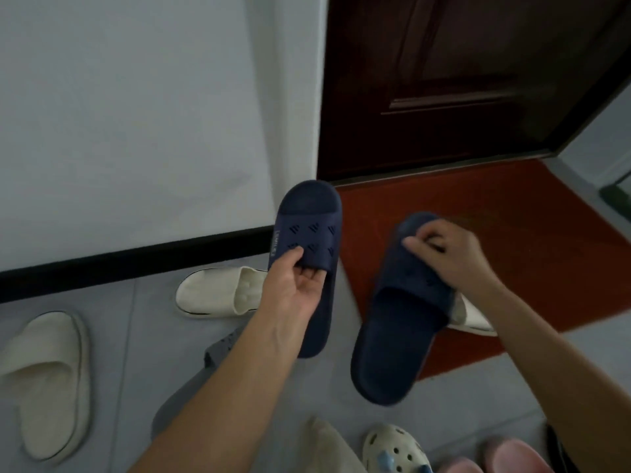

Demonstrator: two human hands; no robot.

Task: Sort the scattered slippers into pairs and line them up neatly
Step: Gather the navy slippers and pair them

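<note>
I hold two matching navy blue slippers above the floor. My left hand [293,288] grips the strap of the left navy slipper [309,230], toe pointing away. My right hand [447,257] grips the strap of the right navy slipper [396,339], tilted over the red mat. A cream slipper [218,291] lies on its side near the wall. Another cream slipper [47,380] rests at the far left. A third cream one [473,317] peeks out under my right wrist. A grey slipper [191,380] is mostly hidden beneath my left forearm.
A red doormat [512,254] lies before a dark brown door [461,80]. A white wall with a black baseboard [136,257] runs along the left. At the bottom edge sit a beige perforated clog [392,448] and pink slippers [505,455].
</note>
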